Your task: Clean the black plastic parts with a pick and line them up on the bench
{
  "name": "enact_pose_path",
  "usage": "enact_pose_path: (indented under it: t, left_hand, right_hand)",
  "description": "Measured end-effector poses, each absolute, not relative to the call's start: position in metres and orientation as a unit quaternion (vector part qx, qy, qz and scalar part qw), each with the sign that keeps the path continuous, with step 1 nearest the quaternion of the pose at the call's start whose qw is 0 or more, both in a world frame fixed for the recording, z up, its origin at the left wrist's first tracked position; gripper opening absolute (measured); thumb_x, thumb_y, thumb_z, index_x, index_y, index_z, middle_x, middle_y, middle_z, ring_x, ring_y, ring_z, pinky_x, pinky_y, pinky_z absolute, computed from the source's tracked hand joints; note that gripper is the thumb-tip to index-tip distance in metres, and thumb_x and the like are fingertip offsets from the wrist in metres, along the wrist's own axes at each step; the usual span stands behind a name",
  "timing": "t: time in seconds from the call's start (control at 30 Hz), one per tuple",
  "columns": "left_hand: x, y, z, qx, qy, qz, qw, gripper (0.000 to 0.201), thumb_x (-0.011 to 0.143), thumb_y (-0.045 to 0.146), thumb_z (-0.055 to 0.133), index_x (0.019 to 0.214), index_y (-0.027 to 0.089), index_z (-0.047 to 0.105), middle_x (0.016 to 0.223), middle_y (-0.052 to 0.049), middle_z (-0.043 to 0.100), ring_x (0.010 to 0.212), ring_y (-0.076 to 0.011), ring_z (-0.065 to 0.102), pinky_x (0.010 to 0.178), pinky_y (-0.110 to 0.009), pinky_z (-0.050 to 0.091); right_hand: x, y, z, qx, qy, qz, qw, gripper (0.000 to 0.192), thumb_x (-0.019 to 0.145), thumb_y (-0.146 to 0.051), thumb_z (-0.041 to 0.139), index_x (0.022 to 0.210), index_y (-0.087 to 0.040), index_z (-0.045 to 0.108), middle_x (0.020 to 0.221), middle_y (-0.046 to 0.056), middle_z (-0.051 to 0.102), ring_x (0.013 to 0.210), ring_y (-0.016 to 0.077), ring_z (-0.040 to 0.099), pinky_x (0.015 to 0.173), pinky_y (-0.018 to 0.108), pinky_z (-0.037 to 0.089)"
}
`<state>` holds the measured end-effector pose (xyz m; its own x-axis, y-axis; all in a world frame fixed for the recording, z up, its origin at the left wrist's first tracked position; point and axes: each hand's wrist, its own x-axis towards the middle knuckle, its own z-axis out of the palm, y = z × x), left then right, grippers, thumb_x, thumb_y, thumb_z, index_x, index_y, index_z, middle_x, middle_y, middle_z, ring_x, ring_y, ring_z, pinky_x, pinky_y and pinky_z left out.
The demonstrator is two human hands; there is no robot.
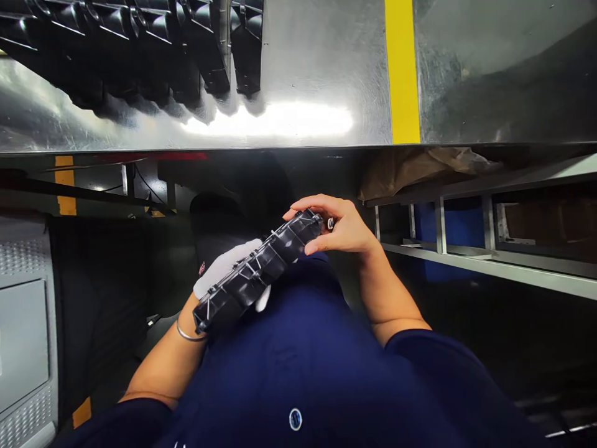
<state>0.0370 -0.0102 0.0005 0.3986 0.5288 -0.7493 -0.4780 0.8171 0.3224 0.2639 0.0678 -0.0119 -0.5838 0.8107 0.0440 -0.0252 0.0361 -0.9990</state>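
Observation:
I hold a long black ribbed plastic part (259, 269) slantwise in front of my dark blue shirt, below the table edge. My left hand (228, 266), in a white glove, grips its lower half from underneath. My bare right hand (338, 225) pinches the part's upper end with fingertips and thumb. A small silver piece (330, 223) shows at the fingers of that hand; I cannot tell what it is.
A shiny metal table (303, 81) with a yellow stripe (402, 68) spans the top. Several black plastic parts (140, 43) stand in a row at its far left. A metal frame shelf (485, 261) with blue and brown items sits lower right; a grey machine panel (23, 336) is at left.

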Motion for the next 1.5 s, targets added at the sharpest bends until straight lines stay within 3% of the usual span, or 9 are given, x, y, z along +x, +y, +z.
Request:
enact_pose_path:
  t: [0.17, 0.3, 0.47, 0.6, 0.93, 1.07, 1.2, 1.33, 1.5]
  left_hand:
    - [0.019, -0.007, -0.003, 0.121, 0.448, 0.333, 0.821, 0.013, 0.077, 0.017, 0.064, 0.072, 0.013, 0.076, 0.064, -0.010, 0.073, 0.033, -0.0136, 0.055, 0.029, -0.020, 0.039]
    - [0.016, -0.007, -0.002, 0.176, 0.524, 0.440, 0.708, 0.009, 0.066, 0.005, 0.075, 0.072, 0.012, 0.076, 0.076, -0.008, 0.075, 0.063, -0.0166, 0.070, 0.063, -0.022, 0.059]
    - [0.038, -0.008, 0.003, 0.109, 0.499, 0.545, 0.665, 0.025, 0.067, 0.028, 0.082, 0.089, 0.020, 0.075, 0.095, -0.004, 0.076, 0.094, -0.0228, 0.070, 0.085, -0.033, 0.059]
    - [0.045, -0.009, 0.003, 0.066, 0.504, 0.562, 0.653, 0.041, 0.063, 0.035, 0.084, 0.101, 0.024, 0.073, 0.107, -0.002, 0.074, 0.108, -0.0245, 0.066, 0.096, -0.034, 0.055]
    - [0.058, -0.003, 0.010, -0.112, 0.493, 0.494, 0.708, 0.016, 0.087, 0.012, 0.057, 0.092, 0.018, 0.070, 0.079, 0.000, 0.074, 0.081, -0.0104, 0.072, 0.078, -0.014, 0.057]
    - [0.063, 0.001, 0.011, -0.128, 0.469, 0.529, 0.695, 0.026, 0.092, 0.008, 0.046, 0.096, 0.019, 0.070, 0.085, 0.001, 0.075, 0.082, -0.0082, 0.071, 0.081, -0.014, 0.056]
    - [0.057, 0.001, 0.012, -0.125, 0.486, 0.562, 0.657, 0.025, 0.087, 0.004, 0.051, 0.091, 0.021, 0.069, 0.084, 0.003, 0.074, 0.079, -0.0085, 0.071, 0.083, -0.019, 0.058]
    - [0.047, -0.003, 0.012, -0.102, 0.489, 0.558, 0.663, 0.025, 0.076, -0.002, 0.054, 0.070, 0.020, 0.065, 0.070, 0.004, 0.070, 0.068, -0.0072, 0.068, 0.075, -0.014, 0.057]
    - [0.040, -0.009, 0.008, 0.049, 0.451, 0.526, 0.720, 0.015, 0.059, 0.008, 0.072, 0.063, 0.020, 0.064, 0.078, -0.002, 0.073, 0.073, -0.0186, 0.070, 0.068, -0.025, 0.060]
  right_hand:
    - [0.262, 0.069, -0.012, -0.434, -0.579, 0.562, 0.401, 0.048, 0.054, -0.046, 0.087, 0.092, -0.021, 0.071, 0.080, 0.000, 0.067, 0.069, 0.0132, 0.060, 0.062, 0.025, 0.048]
    - [0.246, 0.060, -0.015, -0.478, -0.510, 0.571, 0.431, 0.045, 0.061, -0.049, 0.082, 0.089, -0.018, 0.067, 0.073, -0.001, 0.063, 0.064, 0.0105, 0.057, 0.060, 0.024, 0.047]
    - [0.224, 0.041, -0.012, -0.419, -0.536, 0.644, 0.350, 0.056, 0.060, -0.056, 0.081, 0.095, -0.014, 0.068, 0.066, -0.003, 0.059, 0.054, 0.0068, 0.048, 0.051, 0.020, 0.040]
    - [0.228, 0.042, -0.006, -0.370, -0.563, 0.658, 0.336, 0.047, 0.076, -0.058, 0.067, 0.091, -0.014, 0.071, 0.068, 0.000, 0.063, 0.056, 0.0080, 0.050, 0.051, 0.021, 0.038]
    - [0.235, 0.048, -0.004, -0.339, -0.592, 0.644, 0.344, 0.032, 0.085, -0.043, 0.064, 0.072, -0.014, 0.063, 0.059, 0.000, 0.063, 0.051, 0.0084, 0.051, 0.050, 0.022, 0.039]
    - [0.228, 0.043, -0.008, -0.402, -0.666, 0.472, 0.415, 0.022, 0.087, -0.030, 0.062, 0.072, -0.015, 0.064, 0.062, 0.000, 0.063, 0.051, 0.0073, 0.050, 0.051, 0.021, 0.039]
    - [0.227, 0.044, -0.014, -0.454, -0.679, 0.347, 0.461, 0.020, 0.089, -0.032, 0.060, 0.076, -0.017, 0.063, 0.066, -0.001, 0.061, 0.055, 0.0080, 0.050, 0.056, 0.022, 0.040]
    - [0.237, 0.048, -0.015, -0.539, -0.676, 0.317, 0.388, 0.023, 0.092, -0.042, 0.054, 0.096, -0.019, 0.057, 0.081, 0.000, 0.062, 0.065, 0.0105, 0.054, 0.062, 0.024, 0.042]
    - [0.243, 0.046, -0.003, -0.360, -0.784, 0.369, 0.347, 0.035, 0.101, -0.037, 0.034, 0.086, -0.017, 0.058, 0.074, 0.002, 0.060, 0.065, 0.0102, 0.056, 0.062, 0.023, 0.042]
